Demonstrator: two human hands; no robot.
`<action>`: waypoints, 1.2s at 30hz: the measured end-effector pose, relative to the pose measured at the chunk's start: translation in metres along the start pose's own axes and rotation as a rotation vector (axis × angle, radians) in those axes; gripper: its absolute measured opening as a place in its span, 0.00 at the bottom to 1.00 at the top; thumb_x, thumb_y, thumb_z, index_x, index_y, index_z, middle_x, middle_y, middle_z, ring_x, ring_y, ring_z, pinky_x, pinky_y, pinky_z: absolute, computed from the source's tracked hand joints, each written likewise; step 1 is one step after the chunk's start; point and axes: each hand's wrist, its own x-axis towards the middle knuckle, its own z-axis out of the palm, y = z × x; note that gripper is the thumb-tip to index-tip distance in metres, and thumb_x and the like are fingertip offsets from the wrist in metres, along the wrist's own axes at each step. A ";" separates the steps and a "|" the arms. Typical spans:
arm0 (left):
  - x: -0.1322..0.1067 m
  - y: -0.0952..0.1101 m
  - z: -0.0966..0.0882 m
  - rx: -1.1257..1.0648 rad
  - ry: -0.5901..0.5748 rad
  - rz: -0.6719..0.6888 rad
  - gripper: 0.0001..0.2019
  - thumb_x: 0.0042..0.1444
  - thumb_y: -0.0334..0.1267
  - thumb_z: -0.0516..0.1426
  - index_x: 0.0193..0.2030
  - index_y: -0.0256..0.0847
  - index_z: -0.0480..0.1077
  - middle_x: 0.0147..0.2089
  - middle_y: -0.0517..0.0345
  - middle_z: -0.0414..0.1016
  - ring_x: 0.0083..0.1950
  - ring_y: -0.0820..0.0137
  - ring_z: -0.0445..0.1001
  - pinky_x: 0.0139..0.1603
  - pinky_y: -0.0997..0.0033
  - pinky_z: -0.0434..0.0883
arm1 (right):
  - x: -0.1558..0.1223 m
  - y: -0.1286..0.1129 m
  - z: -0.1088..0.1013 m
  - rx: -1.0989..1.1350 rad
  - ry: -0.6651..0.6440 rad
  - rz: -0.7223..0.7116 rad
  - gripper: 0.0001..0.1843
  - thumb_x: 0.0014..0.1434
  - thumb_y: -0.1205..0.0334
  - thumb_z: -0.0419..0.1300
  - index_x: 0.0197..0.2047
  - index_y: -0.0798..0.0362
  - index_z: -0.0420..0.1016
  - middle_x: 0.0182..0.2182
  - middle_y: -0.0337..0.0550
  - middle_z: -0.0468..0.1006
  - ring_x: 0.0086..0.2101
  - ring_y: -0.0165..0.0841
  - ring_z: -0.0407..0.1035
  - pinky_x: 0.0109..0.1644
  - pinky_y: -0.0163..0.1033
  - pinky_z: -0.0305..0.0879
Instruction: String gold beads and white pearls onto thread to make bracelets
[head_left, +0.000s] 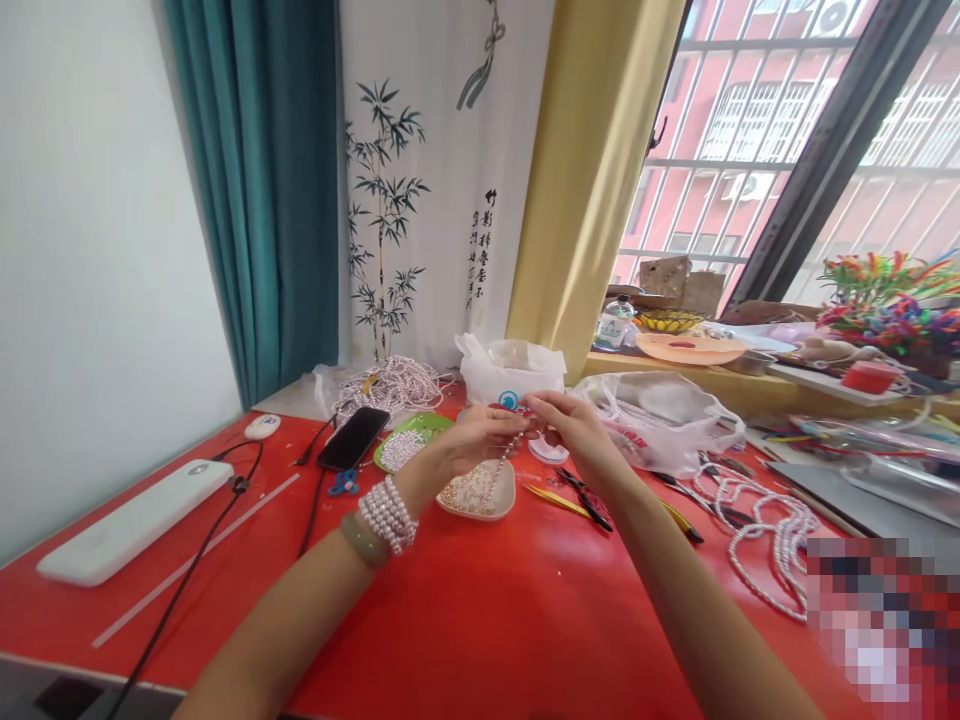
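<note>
Fingers of my left hand [478, 442] are pinched together, and a thin string of beads [501, 470] hangs down from them. My right hand [576, 428] is also in a pinch, its fingertips meeting those of my left. What the right fingertips hold is too small to make out. Below the hands lies a shallow cream tray [480, 516] with small pale beads in it. Behind my left wrist, a green dish [431, 424] holds white-pink beads. A coiled pearl bracelet [388, 514] and a bangle [364, 541] circle my left wrist.
Yellow tweezers [556, 500] and dark-handled pliers [589, 500] lie by my right forearm. Bead strands [780, 540] lie at right, more [397, 388] behind. A phone [354, 438], white power bank-like box [139, 520], cable and plastic bags [660, 415] share the red table.
</note>
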 end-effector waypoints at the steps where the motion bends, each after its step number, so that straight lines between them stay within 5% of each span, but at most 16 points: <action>1: 0.000 0.000 0.000 0.003 -0.006 -0.002 0.02 0.44 0.26 0.61 0.27 0.29 0.73 0.26 0.50 0.73 0.23 0.77 0.68 0.24 0.77 0.62 | 0.004 -0.002 0.001 0.019 -0.023 0.006 0.10 0.46 0.57 0.61 0.26 0.56 0.73 0.17 0.35 0.65 0.19 0.24 0.55 0.21 0.31 0.47; 6: 0.000 0.001 -0.001 -0.001 -0.038 -0.011 0.01 0.46 0.26 0.60 0.27 0.30 0.71 0.27 0.48 0.74 0.26 0.73 0.72 0.30 0.74 0.66 | 0.019 0.000 0.000 0.186 -0.077 0.046 0.10 0.47 0.55 0.61 0.27 0.54 0.69 0.14 0.31 0.60 0.18 0.24 0.55 0.21 0.31 0.50; 10: -0.002 0.005 0.001 -0.039 -0.020 0.026 0.02 0.49 0.26 0.58 0.28 0.33 0.69 0.27 0.50 0.74 0.26 0.72 0.73 0.30 0.73 0.68 | 0.020 0.020 0.005 0.344 -0.103 0.089 0.12 0.51 0.52 0.58 0.31 0.52 0.68 0.21 0.34 0.67 0.22 0.26 0.62 0.26 0.32 0.58; 19: 0.010 0.012 -0.024 -0.211 0.261 0.355 0.07 0.56 0.25 0.50 0.27 0.37 0.62 0.28 0.55 0.75 0.30 0.73 0.76 0.36 0.74 0.70 | -0.022 0.084 0.026 0.497 -0.359 0.422 0.21 0.61 0.50 0.45 0.33 0.57 0.70 0.30 0.49 0.76 0.33 0.34 0.72 0.41 0.41 0.63; 25: 0.019 0.010 -0.046 -0.249 0.380 0.474 0.08 0.56 0.24 0.49 0.27 0.37 0.60 0.28 0.55 0.76 0.31 0.73 0.76 0.35 0.76 0.70 | -0.028 0.081 0.023 0.562 -0.363 0.510 0.22 0.63 0.55 0.41 0.37 0.58 0.72 0.32 0.49 0.77 0.33 0.31 0.73 0.42 0.38 0.64; 36: 0.013 0.022 -0.047 -0.271 0.440 0.560 0.08 0.54 0.24 0.50 0.27 0.37 0.61 0.29 0.55 0.76 0.32 0.73 0.76 0.38 0.74 0.69 | -0.033 0.075 0.029 0.521 -0.321 0.621 0.11 0.57 0.68 0.50 0.35 0.61 0.74 0.29 0.49 0.79 0.27 0.27 0.72 0.33 0.31 0.66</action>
